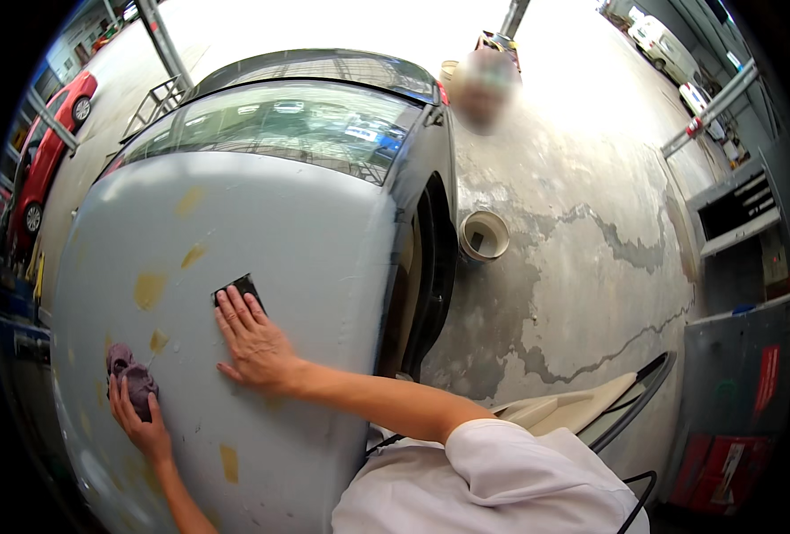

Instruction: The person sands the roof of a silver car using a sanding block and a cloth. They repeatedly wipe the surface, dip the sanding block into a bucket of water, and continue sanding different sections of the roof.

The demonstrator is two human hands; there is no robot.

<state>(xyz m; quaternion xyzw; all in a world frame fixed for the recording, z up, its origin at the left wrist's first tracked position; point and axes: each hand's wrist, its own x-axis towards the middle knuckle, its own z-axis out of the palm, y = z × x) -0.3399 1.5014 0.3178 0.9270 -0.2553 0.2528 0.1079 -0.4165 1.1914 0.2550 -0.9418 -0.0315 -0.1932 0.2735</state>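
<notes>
Grey panel point(315, 209); our right hand point(259, 349) lies flat over black pad point(250, 287); our left hand point(143, 425) grasps purple cloth point(135, 368); we should press evenly.

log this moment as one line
left hand: holding bunched purple cloth | right hand: touching black pad | surface: grey car panel, yellowish patches

Blk pad point(248, 284), purp rag point(137, 370) on panel point(306, 231)
</notes>
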